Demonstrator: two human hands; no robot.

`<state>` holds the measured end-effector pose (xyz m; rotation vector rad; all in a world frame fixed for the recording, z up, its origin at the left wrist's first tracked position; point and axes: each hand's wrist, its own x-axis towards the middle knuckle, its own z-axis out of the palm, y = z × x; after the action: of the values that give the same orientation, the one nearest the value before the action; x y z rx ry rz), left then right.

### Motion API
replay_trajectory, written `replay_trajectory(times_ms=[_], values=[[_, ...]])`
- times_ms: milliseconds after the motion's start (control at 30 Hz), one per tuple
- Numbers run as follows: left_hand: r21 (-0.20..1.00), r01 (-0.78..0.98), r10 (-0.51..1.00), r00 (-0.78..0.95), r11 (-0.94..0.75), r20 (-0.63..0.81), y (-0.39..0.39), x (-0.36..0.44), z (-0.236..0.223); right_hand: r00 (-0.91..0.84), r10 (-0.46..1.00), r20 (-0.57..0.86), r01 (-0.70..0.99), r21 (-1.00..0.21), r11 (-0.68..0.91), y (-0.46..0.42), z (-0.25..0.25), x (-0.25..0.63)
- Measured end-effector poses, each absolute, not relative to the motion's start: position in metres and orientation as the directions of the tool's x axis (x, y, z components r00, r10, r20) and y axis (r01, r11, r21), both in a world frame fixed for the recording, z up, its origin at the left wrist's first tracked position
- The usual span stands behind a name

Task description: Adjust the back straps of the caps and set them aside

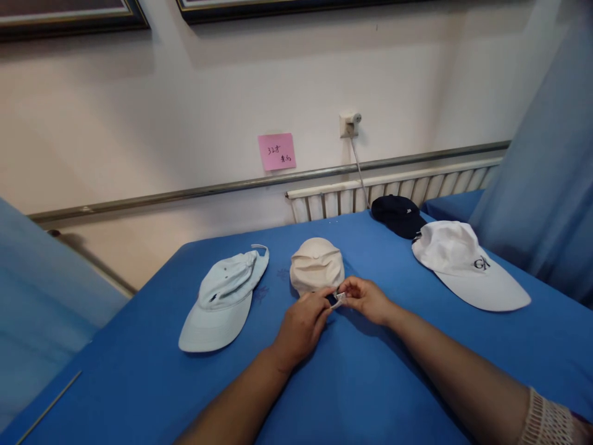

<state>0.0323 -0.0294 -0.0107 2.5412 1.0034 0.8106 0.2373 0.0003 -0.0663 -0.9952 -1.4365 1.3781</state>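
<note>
A beige cap (316, 264) lies on the blue table (361, 383) with its back facing me. My left hand (302, 325) and my right hand (365, 299) meet at its rear. Both pinch the cap's small back strap (338, 300), fingers closed on it. To the left rests a pale blue cap (222, 296), brim toward me. On the right sits a white cap (467, 266) with dark letters on its side. Behind the white one is a dark navy cap (398, 214).
The table stands against a cream wall with a metal rail (162, 198) and a white radiator (393, 188). A pink sticky note (277, 151) and a plugged socket (348, 123) are on the wall. Blue curtains (546, 154) hang at right.
</note>
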Motion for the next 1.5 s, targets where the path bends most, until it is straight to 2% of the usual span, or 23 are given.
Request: replay_trajectory(times_ms=[67, 167, 300, 467, 567, 667, 800, 967, 1067, 1167, 1500], values=[[0.449, 0.526, 0.685, 0.638, -0.722, 0.352, -0.029, 0.033, -0.011, -0.34, 0.938, 0.068, -0.145, -0.989, 0.019, -0.002, -0.063, 0.236], [0.542, 0.55, 0.756, 0.582, -0.636, 0.298, -0.023, 0.031, -0.016, -0.365, 0.928, 0.08, -0.243, -0.97, -0.012, -0.005, -0.057, 0.236], [0.674, 0.534, 0.826, 0.523, -0.511, 0.212, -0.016, 0.028, -0.024, -0.313, 0.946, 0.084, -0.291, -0.957, -0.011, -0.006, -0.055, 0.238], [0.761, 0.47, 0.854, 0.478, -0.447, 0.207, -0.014, 0.028, -0.026, -0.292, 0.953, 0.077, -0.269, -0.963, -0.004, -0.003, -0.062, 0.236], [0.773, 0.467, 0.863, 0.465, -0.429, 0.198, -0.013, 0.028, -0.026, -0.305, 0.947, 0.104, -0.174, -0.983, 0.052, -0.003, -0.066, 0.235], [0.771, 0.471, 0.865, 0.46, -0.429, 0.2, -0.013, 0.028, -0.026, -0.298, 0.935, 0.193, 0.063, -0.973, 0.221, -0.005, -0.063, 0.235], [0.754, 0.495, 0.867, 0.459, -0.432, 0.196, -0.013, 0.029, -0.027, -0.347, 0.89, 0.296, 0.41, -0.806, 0.428, -0.012, -0.053, 0.237], [0.723, 0.533, 0.868, 0.459, -0.439, 0.188, -0.012, 0.029, -0.03, -0.404, 0.886, 0.227, 0.629, -0.635, 0.449, -0.021, -0.049, 0.235], [0.716, 0.541, 0.869, 0.457, -0.441, 0.189, -0.011, 0.029, -0.031, -0.41, 0.885, 0.223, 0.691, -0.557, 0.46, -0.024, -0.051, 0.232], [0.714, 0.541, 0.866, 0.462, -0.445, 0.19, -0.011, 0.029, -0.032, -0.397, 0.888, 0.232, 0.714, -0.531, 0.457, -0.024, -0.052, 0.229], [0.676, 0.598, 0.884, 0.43, -0.431, 0.183, -0.011, 0.029, -0.033, -0.434, 0.869, 0.24, 0.642, -0.594, 0.485, -0.021, -0.05, 0.227]])
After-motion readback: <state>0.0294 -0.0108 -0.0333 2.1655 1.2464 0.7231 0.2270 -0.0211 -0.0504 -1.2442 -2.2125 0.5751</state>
